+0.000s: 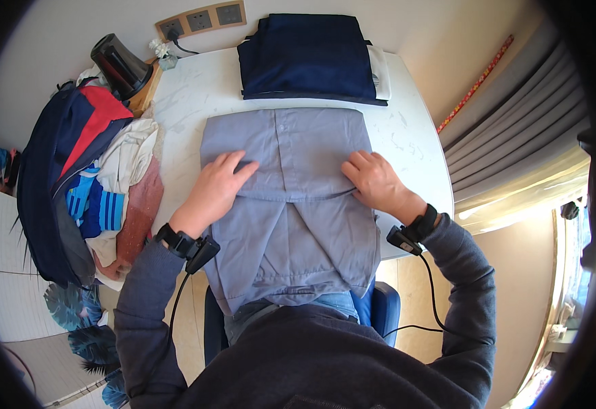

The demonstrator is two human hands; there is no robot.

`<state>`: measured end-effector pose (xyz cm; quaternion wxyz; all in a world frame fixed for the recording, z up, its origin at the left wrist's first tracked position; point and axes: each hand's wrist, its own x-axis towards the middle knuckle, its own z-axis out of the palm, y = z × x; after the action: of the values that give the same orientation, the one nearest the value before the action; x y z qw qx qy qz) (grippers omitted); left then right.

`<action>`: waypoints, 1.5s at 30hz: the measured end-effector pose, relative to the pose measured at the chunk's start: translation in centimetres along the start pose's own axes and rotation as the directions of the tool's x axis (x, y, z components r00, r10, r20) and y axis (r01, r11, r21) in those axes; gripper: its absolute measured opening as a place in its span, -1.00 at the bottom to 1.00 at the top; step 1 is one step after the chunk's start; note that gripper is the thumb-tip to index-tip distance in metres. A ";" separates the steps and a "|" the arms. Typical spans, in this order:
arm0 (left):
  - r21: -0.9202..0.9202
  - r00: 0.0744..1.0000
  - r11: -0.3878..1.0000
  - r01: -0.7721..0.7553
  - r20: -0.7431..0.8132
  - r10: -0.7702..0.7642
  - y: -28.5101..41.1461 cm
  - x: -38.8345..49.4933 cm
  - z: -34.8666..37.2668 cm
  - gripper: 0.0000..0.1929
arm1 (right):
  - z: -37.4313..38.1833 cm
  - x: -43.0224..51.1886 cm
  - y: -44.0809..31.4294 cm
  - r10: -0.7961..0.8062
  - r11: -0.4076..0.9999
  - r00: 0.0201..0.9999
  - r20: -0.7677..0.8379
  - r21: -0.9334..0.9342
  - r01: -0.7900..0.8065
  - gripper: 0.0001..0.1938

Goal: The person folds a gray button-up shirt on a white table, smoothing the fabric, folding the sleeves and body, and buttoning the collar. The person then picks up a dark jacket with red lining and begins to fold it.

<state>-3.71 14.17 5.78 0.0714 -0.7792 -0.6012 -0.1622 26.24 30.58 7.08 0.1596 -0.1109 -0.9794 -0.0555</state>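
A grey buttoned shirt lies partly folded on the white marble-patterned table. Its upper panel is turned over with the button placket in the middle, and its lower part hangs past the near edge onto my lap. My left hand rests on the left side of the upper panel, thumb and fingers apart. At the panel's right side, my right hand touches the cloth with bent fingers. Its thumb is near the panel's lower hem, and whether it pinches the fabric is unclear.
Folded dark navy garments lie at the back over a white one. On the left is a heap of clothes with a navy and red jacket. Behind it stand a black container and a small flower vase. A grey curtain hangs right.
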 end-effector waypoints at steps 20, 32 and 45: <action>-0.064 0.981 0.980 0.188 0.058 -0.185 -1.9 -0.6 -1.9 -0.69 | -0.9 -0.1 2.8 0.040 0.995 0.996 0.076 0.093 -0.047 -0.76; 0.009 0.924 0.968 0.251 -0.300 -0.237 -4.8 4.2 -5.3 -0.69 | -5.0 5.1 6.1 0.123 0.992 0.944 -0.307 0.043 -0.115 -0.72; -0.275 0.987 0.950 0.146 -0.024 -0.159 -0.7 -2.8 -0.1 -0.64 | 0.0 -1.8 1.7 -0.001 0.977 0.999 0.053 0.212 -0.011 -0.68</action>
<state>-5.03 11.73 4.89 -0.0351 -0.7288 -0.6299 -0.2663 28.37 31.88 6.66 0.1448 -0.0971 -0.9833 0.0526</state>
